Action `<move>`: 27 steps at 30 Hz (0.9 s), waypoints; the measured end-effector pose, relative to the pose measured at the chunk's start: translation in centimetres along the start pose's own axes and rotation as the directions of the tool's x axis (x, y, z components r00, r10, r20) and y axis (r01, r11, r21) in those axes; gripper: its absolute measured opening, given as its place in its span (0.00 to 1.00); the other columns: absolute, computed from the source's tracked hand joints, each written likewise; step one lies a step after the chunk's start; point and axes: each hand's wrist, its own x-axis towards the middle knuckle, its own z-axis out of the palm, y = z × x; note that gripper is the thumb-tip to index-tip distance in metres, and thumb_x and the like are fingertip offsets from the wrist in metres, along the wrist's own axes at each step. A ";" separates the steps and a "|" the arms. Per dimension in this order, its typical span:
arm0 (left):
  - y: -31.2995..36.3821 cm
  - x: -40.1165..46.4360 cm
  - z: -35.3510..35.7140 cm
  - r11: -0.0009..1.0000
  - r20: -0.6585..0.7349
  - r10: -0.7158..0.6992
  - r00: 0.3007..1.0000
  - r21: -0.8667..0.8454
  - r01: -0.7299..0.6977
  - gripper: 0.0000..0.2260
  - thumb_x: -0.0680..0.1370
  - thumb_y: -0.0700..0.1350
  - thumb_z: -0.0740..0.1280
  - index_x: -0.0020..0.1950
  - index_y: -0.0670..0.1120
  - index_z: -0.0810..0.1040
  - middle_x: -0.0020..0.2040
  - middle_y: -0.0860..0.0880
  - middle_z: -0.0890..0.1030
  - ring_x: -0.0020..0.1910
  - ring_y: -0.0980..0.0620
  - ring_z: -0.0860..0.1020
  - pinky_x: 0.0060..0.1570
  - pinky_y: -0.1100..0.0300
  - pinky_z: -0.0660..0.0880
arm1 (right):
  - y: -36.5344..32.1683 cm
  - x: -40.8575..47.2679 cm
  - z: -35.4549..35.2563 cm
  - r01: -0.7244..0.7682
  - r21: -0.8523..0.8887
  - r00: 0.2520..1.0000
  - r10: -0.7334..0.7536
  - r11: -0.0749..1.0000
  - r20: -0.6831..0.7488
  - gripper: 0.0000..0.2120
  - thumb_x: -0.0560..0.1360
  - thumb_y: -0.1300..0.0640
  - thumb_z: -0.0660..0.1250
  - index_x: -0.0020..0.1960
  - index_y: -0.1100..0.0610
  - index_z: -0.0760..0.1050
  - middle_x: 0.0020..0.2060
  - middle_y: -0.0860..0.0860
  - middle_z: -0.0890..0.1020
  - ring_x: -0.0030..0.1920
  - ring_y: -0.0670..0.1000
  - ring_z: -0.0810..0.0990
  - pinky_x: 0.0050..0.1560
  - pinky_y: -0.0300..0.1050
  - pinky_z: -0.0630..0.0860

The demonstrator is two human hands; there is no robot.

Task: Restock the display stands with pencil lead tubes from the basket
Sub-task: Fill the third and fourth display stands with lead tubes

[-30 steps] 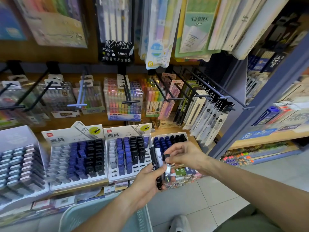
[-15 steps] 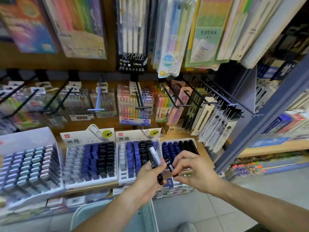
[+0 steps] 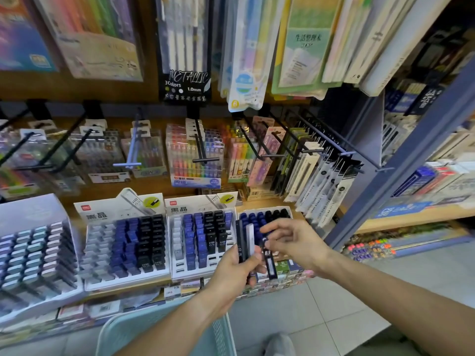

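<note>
1. Pencil lead tubes [image 3: 244,240], a small bunch at lower centre of the frame, stand gripped in the left hand [image 3: 236,268], fingers clamped round them.
2. Right hand [image 3: 290,242] pinches one dark tube [image 3: 270,263] just beside the bunch.
3. Display stands [image 3: 200,240] sit behind; basket [image 3: 164,332] at bottom.

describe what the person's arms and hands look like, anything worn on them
Both the left hand and the right hand are bare: no gloves, and no rings, watch or bracelet show. Both forearms are uncovered up to the frame edge, with no sleeve in view. No markings are visible on them.
</note>
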 end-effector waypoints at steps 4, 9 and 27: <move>0.2 0.7 0.0 0.997 -0.021 -0.061 0.998 -0.049 0.060 0.09 0.83 0.42 0.65 0.61 0.40 0.76 0.46 0.44 0.87 0.38 0.48 0.81 0.30 0.60 0.68 | 1.5 1.5 -3.2 0.079 -0.262 0.975 -0.129 0.962 -0.179 0.09 0.74 0.61 0.75 0.51 0.51 0.81 0.40 0.47 0.84 0.39 0.42 0.81 0.46 0.41 0.81; 0.0 1.4 0.0 0.972 0.018 -0.184 0.983 -0.144 0.184 0.11 0.82 0.43 0.68 0.63 0.41 0.77 0.38 0.46 0.79 0.32 0.48 0.75 0.28 0.59 0.65 | 4.4 2.2 -4.8 0.139 -0.618 0.971 -0.230 0.774 -0.069 0.09 0.74 0.62 0.74 0.50 0.51 0.80 0.46 0.44 0.82 0.42 0.42 0.83 0.47 0.41 0.81; -0.3 1.9 -0.2 0.933 0.166 -0.245 0.955 -0.227 0.279 0.13 0.80 0.40 0.61 0.63 0.39 0.77 0.37 0.45 0.75 0.31 0.50 0.70 0.27 0.60 0.58 | 7.7 4.1 -4.6 0.069 -0.642 0.992 -0.123 0.763 -0.040 0.12 0.73 0.64 0.74 0.44 0.47 0.79 0.44 0.45 0.85 0.43 0.41 0.84 0.50 0.36 0.81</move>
